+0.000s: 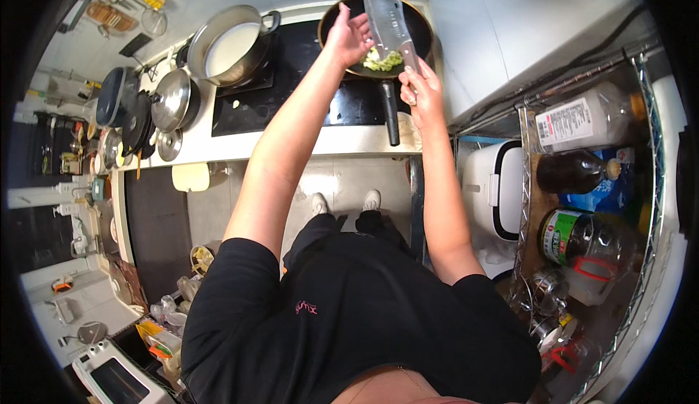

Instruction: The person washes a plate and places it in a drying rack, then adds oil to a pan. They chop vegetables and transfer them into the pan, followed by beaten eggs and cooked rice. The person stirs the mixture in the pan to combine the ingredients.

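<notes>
My right hand [422, 91] grips the handle of a cleaver [386, 24], its broad metal blade held over a dark frying pan [419, 27]. Beside the blade, at its left, my left hand [349, 37] is raised with the fingers apart and nothing seen in it. Chopped pale-green vegetable pieces [382, 61] lie in the pan below the blade, partly covered by it. The pan rests on a black glass cooktop [355, 104], its black handle pointing towards me.
Left of the pan stands a large steel pot [234, 49] with whitish liquid. Lidded pans [172, 101] crowd the counter further left. A wall closes off the right side of the cooktop. At the right, a wire shelf [527, 185] holds bottles and jars.
</notes>
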Tool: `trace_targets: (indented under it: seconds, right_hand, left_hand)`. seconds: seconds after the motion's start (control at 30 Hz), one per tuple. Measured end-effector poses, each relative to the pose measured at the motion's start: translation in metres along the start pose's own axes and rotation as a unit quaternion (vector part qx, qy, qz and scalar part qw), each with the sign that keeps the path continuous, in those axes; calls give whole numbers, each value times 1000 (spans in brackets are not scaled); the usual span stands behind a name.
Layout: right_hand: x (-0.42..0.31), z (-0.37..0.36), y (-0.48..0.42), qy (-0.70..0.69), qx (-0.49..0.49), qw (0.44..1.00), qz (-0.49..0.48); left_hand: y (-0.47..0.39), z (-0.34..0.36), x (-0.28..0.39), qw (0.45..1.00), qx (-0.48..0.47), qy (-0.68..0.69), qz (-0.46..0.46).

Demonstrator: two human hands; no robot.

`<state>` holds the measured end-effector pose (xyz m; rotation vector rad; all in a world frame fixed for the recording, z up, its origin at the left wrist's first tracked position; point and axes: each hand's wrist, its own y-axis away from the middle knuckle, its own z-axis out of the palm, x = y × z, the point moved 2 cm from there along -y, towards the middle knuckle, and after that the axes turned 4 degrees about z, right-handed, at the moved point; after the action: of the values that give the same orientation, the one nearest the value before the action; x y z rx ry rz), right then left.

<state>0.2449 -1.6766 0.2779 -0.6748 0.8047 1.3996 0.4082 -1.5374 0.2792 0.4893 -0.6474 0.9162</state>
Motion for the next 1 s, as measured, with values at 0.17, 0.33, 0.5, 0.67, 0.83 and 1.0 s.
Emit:
trace_targets:
  seconds: [0.17,0.33,0.5,0.67,0.83,1.0]
  right_hand:
    - [0,35,-4,-58,-37,998,1]
    - [7,34,-4,-96,-25,995,13]
    - [14,13,-6,-139,-54,989,22]
    - [19,20,-13,-15,31,999,-11]
    - [9,-3,-13,-66,91,993,-31]
    - [3,0,-17,-73,-18,997,-4]
  left_hand:
    - [2,-21,16,993,120,4,-16]
    - [9,8,10,993,-32,104,-38]
    - [18,26,-3,991,-29,123,-47]
    - [10,-1,-2,989,-38,121,-74]
    - [-2,5,-13,995,56,51,-59]
    - [-5,16,-24,994,48,82,-52]
